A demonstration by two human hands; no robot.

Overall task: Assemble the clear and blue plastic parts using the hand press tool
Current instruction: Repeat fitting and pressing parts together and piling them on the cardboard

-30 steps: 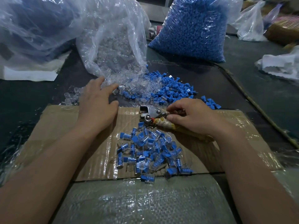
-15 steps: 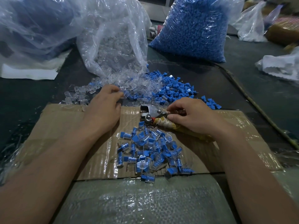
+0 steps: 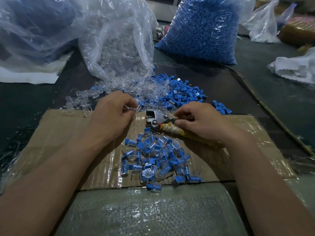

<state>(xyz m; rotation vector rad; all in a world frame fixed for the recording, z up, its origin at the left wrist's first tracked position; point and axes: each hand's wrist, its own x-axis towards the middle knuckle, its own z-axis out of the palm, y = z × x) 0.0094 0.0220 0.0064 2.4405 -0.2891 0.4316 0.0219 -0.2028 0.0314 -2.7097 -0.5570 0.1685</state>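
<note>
Our left hand point(image 3: 112, 114) pinches a clear-and-blue part point(image 3: 139, 107) beside the press tool point(image 3: 156, 117), likely ready to load; our right hand point(image 3: 201, 123) grips its wrapped handle point(image 3: 172, 131) to steady it.

Left hand point(image 3: 112, 114) pinches clear part point(image 3: 132, 108); right hand point(image 3: 202, 122) grips press tool point(image 3: 157, 119) (handle wrapped).

Glossy tape-covered cardboard point(image 3: 68, 133), metal press point(image 3: 157, 117)

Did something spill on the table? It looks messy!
Yes. Clear parts lie spilled from the open clear bag onto the dark table, mixed with loose blue parts. It looks like a working supply, not an accident.
</note>
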